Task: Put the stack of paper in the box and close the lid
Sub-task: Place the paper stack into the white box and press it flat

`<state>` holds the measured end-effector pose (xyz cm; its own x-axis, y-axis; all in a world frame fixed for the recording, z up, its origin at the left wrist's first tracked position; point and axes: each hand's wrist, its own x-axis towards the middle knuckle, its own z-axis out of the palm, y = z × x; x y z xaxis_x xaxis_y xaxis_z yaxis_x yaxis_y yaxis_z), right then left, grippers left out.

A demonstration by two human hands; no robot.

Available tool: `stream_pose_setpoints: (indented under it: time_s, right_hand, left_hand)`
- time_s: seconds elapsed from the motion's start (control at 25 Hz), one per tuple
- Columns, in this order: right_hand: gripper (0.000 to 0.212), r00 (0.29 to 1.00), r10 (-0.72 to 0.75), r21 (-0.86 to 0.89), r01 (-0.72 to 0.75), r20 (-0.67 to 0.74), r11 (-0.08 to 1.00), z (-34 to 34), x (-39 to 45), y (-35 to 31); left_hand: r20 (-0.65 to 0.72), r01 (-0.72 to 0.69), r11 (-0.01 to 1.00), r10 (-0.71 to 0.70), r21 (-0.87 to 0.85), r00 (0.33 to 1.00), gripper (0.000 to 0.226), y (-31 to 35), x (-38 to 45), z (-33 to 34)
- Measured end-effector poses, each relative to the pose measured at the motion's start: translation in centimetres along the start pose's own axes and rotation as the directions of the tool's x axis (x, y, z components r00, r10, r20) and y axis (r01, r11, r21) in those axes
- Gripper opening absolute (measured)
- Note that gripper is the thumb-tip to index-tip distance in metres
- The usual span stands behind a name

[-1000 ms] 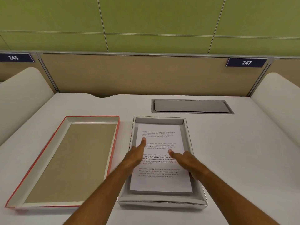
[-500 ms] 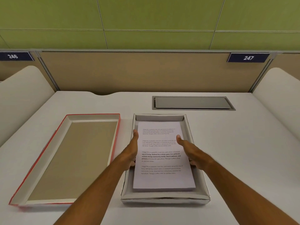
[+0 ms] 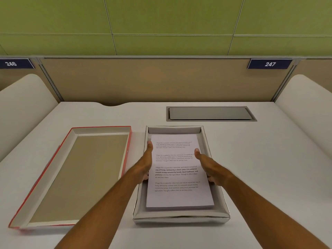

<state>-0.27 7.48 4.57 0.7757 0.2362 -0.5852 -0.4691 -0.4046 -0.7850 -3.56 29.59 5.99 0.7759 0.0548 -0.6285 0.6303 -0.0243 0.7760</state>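
A white stack of paper (image 3: 177, 196) with printed text lies inside the shallow silver-grey box (image 3: 179, 219) at the desk's centre. My left hand (image 3: 144, 164) clasps the stack's left edge, thumb pointing forward along it, fingers tucked down between paper and box wall. My right hand (image 3: 210, 166) holds the right edge the same way, thumb on top of the sheet. The box lid (image 3: 79, 177), red outside and brown inside, lies upside down to the left of the box, apart from it.
A grey cable hatch (image 3: 210, 113) is set into the white desk (image 3: 260, 168) behind the box. Tan partition panels with number plates 246 and 247 close the back. White curved dividers (image 3: 305, 105) stand on both sides.
Both hands slid off the top of the sheet to the stack's left and right edges. The stack now sits straighter in the box.
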Motion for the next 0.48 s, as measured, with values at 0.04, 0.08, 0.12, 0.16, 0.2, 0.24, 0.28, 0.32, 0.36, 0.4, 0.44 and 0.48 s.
stream_pose_setpoints:
  time_s: [0.04, 0.08, 0.12, 0.16, 0.2, 0.24, 0.28, 0.32, 0.36, 0.4, 0.44, 0.48]
  right_hand:
    - [0.049, 1.000, 0.000, 0.003, 0.000, -0.005, 1.000, 0.0, -0.3, -0.1]
    - [0.052, 1.000, -0.001, -0.005, 0.001, -0.025, 1.000, 0.1, -0.5, -0.3]
    - [0.057, 0.997, -0.005, -0.037, 0.002, -0.071, 0.999, 0.3, -0.8, -0.4]
    - [0.062, 0.990, -0.019, -0.094, 0.005, -0.140, 0.996, 0.5, -1.0, -0.5]
    - [0.063, 0.976, -0.053, -0.170, 0.017, -0.212, 0.985, 0.7, -1.2, -0.6]
    - [0.061, 0.955, -0.112, -0.258, 0.038, -0.277, 0.965, 0.9, -1.4, -0.6]
    - [0.056, 0.928, -0.193, -0.350, 0.074, -0.319, 0.934, 1.2, -1.7, -0.6]
    - [0.051, 0.900, -0.281, -0.433, 0.119, -0.333, 0.894, 1.4, -2.0, -0.6]
    - [0.050, 0.873, -0.365, -0.504, 0.167, -0.325, 0.848, 1.8, -2.1, -0.7]
    - [0.055, 0.847, -0.437, -0.565, 0.211, -0.302, 0.798, 2.3, -2.2, -0.6]
    - [0.064, 0.830, -0.487, -0.620, 0.236, -0.272, 0.749, 2.8, -2.2, -0.5]
    - [0.073, 0.822, -0.515, -0.672, 0.240, -0.243, 0.701, 3.3, -2.3, -0.5]
  left_hand:
    - [-0.014, 0.019, 1.000, -0.019, 0.011, 1.000, 0.092, 0.1, -0.1, 0.0]
    - [-0.030, 0.028, 0.999, -0.028, 0.025, 0.999, 0.093, 0.2, -0.2, 0.0]
    - [-0.036, 0.023, 0.999, -0.022, 0.031, 0.999, 0.091, 0.3, -0.6, 0.0]
    - [-0.035, 0.004, 0.999, -0.002, 0.034, 0.999, 0.086, 0.5, -0.9, 0.0]
    - [-0.040, -0.020, 0.999, 0.022, 0.042, 0.999, 0.079, 0.6, -1.3, 0.0]
    - [-0.060, -0.040, 0.996, 0.045, 0.076, 0.997, 0.072, 0.7, -1.6, 0.0]
    - [-0.092, -0.059, 0.988, 0.073, 0.146, 0.993, 0.066, 0.7, -1.8, -0.1]
    - [-0.137, -0.076, 0.966, 0.112, 0.248, 0.984, 0.060, 0.5, -2.1, 0.0]
    - [-0.192, -0.089, 0.927, 0.168, 0.364, 0.967, 0.056, 0.2, -2.3, 0.2]
    - [-0.238, -0.104, 0.877, 0.238, 0.468, 0.942, 0.056, -0.2, -2.5, 0.5]
    - [-0.261, -0.122, 0.830, 0.305, 0.544, 0.916, 0.060, -0.6, -2.7, 0.9]
    - [-0.267, -0.138, 0.786, 0.362, 0.603, 0.893, 0.065, -1.1, -3.2, 1.2]
